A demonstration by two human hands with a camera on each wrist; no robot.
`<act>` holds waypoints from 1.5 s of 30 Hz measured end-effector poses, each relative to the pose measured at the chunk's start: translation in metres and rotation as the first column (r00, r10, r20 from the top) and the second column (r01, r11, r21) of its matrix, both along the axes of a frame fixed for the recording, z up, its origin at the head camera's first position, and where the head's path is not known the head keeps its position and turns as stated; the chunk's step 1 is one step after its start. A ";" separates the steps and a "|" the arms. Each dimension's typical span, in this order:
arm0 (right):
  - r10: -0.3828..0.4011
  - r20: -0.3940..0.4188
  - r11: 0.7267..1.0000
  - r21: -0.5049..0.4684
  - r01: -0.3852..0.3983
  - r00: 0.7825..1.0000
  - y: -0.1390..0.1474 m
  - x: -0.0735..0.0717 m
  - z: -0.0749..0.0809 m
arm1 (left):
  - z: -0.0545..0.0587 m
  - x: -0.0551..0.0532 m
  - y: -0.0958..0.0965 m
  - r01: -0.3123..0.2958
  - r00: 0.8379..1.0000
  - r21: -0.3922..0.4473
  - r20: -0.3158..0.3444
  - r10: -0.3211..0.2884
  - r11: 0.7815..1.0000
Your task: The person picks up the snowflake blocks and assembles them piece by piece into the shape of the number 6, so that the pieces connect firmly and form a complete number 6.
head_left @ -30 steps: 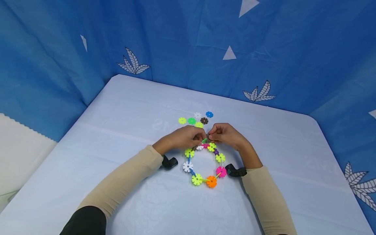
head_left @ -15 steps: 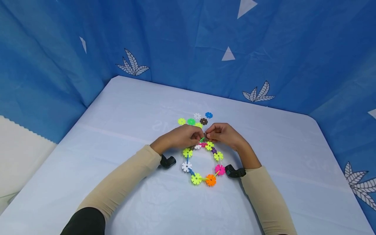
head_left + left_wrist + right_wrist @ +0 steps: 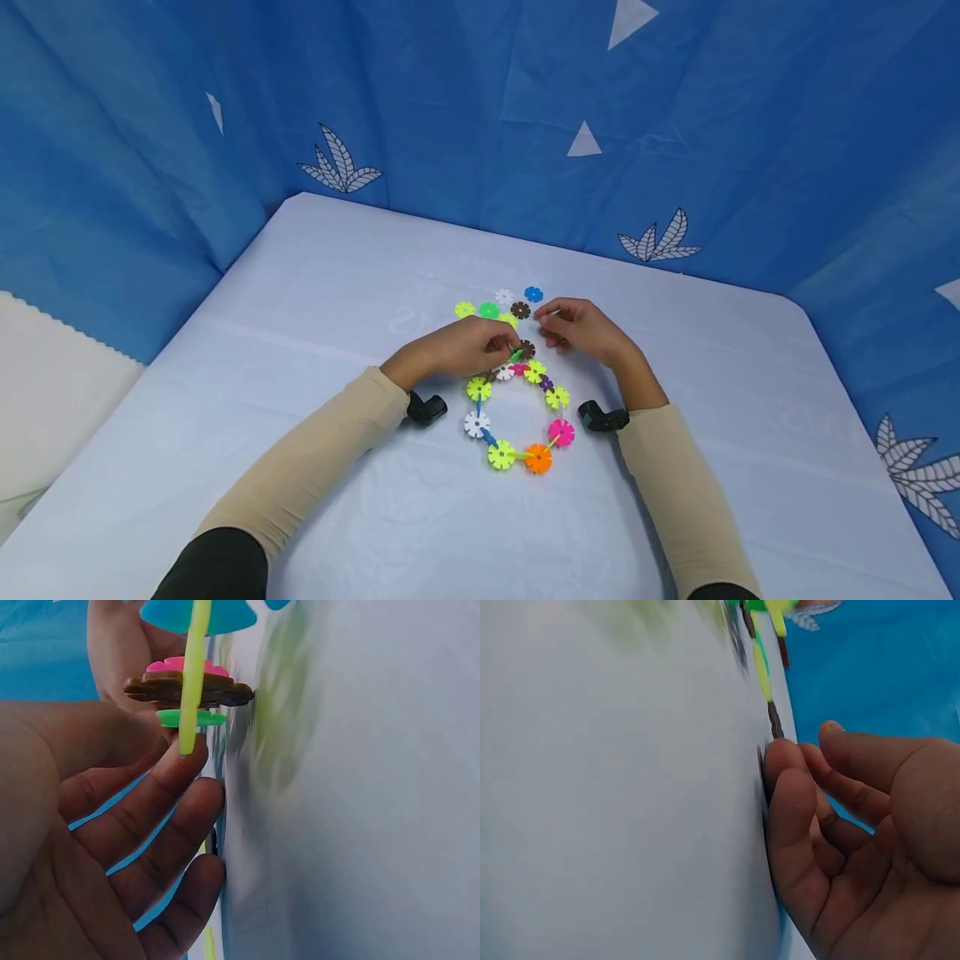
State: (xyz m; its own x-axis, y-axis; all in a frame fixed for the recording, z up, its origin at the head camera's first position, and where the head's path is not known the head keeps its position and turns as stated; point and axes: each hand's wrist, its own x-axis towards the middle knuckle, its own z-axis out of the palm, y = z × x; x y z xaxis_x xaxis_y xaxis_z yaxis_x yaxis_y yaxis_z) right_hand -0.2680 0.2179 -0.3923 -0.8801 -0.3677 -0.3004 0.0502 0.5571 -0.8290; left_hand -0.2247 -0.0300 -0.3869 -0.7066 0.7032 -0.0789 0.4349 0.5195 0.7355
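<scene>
Flower-shaped snowflake discs are linked into a ring (image 3: 501,455) on the white table, with yellow, white, blue, orange, pink and purple pieces. At the ring's far side, the left hand (image 3: 467,346) pinches a green disc (image 3: 169,718) between thumb and fingers. A brown disc (image 3: 528,349) joins onto that green one and sticks out to the right. The right hand (image 3: 585,332) hovers just right of the brown disc, thumb apart from its fingers and nothing between them. In the right wrist view its fingers (image 3: 791,799) lie close to the tabletop.
Beyond the hands lie several loose discs, among them a blue disc (image 3: 533,294), a white disc (image 3: 504,296), a brown loose disc (image 3: 521,310), a green loose disc (image 3: 489,310) and a yellow disc (image 3: 465,310). A blue curtain (image 3: 480,108) hangs behind the table (image 3: 330,275).
The right hand has let go of the brown disc at the ring's far side and drawn back up and right. The left hand has shifted slightly left with the ring.
</scene>
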 end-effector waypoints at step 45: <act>0.193 -0.198 0.977 -0.048 -0.206 0.961 0.005 0.010 -0.006 | -0.001 0.001 0.003 -0.012 1.000 -0.038 -0.025 0.011 0.999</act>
